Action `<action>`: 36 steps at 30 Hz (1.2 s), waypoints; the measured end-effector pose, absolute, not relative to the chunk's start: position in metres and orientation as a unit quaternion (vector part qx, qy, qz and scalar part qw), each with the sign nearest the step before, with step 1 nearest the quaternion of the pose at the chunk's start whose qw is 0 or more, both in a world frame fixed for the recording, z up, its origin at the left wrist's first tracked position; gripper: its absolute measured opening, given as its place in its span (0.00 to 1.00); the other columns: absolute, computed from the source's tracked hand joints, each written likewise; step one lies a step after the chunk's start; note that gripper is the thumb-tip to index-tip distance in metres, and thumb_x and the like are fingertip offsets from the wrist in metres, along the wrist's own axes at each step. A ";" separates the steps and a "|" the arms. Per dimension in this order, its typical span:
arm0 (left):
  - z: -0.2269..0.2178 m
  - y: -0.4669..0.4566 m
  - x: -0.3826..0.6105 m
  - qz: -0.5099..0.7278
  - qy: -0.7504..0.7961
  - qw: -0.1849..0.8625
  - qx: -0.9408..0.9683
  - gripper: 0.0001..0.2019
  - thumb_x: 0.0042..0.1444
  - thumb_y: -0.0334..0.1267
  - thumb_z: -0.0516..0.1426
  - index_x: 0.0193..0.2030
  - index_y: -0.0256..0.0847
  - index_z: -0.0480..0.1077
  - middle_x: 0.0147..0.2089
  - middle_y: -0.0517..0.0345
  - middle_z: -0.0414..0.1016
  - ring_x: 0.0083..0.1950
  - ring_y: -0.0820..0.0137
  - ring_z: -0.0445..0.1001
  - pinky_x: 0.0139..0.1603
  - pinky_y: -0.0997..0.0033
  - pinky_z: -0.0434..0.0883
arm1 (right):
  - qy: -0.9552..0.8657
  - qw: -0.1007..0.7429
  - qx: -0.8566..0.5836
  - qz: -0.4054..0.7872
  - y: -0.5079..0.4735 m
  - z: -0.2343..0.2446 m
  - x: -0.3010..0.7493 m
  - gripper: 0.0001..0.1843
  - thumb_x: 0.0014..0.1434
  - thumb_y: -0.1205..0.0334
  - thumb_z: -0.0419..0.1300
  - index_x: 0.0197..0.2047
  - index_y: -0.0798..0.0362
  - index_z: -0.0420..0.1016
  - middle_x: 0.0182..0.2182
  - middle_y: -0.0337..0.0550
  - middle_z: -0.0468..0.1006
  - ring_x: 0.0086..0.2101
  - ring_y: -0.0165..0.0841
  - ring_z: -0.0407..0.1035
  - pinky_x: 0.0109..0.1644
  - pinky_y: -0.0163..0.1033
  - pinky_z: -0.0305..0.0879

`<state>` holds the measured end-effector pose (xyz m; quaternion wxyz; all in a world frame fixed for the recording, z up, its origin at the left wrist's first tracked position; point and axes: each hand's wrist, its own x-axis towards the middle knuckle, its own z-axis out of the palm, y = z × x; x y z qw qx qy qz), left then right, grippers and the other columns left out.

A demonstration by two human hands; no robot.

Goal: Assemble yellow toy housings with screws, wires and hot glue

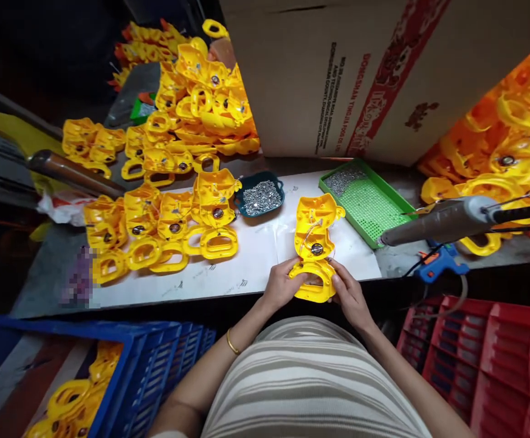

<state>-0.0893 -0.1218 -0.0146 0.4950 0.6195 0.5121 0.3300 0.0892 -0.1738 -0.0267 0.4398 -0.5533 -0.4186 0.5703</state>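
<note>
A yellow plastic toy shell (314, 286) with a ring-shaped handle lies at the table's front edge, its hollow inside facing up. Thin wires and a round metal-rimmed part, perhaps a speaker, show in its upper half. My left hand (284, 283) grips the left side of the ring handle, thumb on top. On the opposite side my right hand (347, 293) holds the same handle, its fingers partly hidden beneath. Beyond the shell stand a dark dish of small screws (261, 198) and a green perforated tray (368, 204) with screws at its far end.
Several similar yellow shells (169, 228) stand in rows to the left, with more heaped behind. A large cardboard box (338, 73) rises at the back. Two hanging electric screwdrivers (433, 222) (73, 173) flank the table. Below are a blue crate (155, 359) and red crates (493, 359).
</note>
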 end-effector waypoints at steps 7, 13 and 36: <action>-0.021 -0.115 -0.118 0.342 0.570 0.384 0.641 0.07 0.52 0.38 0.59 0.36 0.38 0.74 0.39 0.53 0.76 0.42 0.64 0.73 0.47 0.65 0.70 | -0.481 0.388 -0.614 0.491 -0.161 -0.037 0.127 0.27 0.65 0.47 0.49 0.62 0.50 0.65 0.43 0.49 0.79 0.28 0.32 0.70 0.25 0.38 0.71; -0.032 -0.114 -0.133 0.286 0.564 0.215 0.744 0.07 0.54 0.38 0.61 0.38 0.40 0.76 0.44 0.48 0.76 0.49 0.58 0.67 0.51 0.57 0.69 | -0.615 0.313 -0.659 0.300 -0.164 -0.032 0.155 0.20 0.66 0.56 0.49 0.57 0.51 0.72 0.47 0.51 0.75 0.41 0.37 0.73 0.45 0.45 0.72; 0.011 -0.097 -0.094 0.310 0.468 0.148 0.814 0.08 0.62 0.34 0.57 0.44 0.40 0.78 0.40 0.51 0.77 0.44 0.64 0.70 0.47 0.64 0.71 | -0.630 0.313 -0.697 0.139 -0.112 -0.010 0.128 0.11 0.61 0.55 0.58 0.38 0.50 0.79 0.42 0.47 0.70 0.33 0.31 0.69 0.31 0.37 0.68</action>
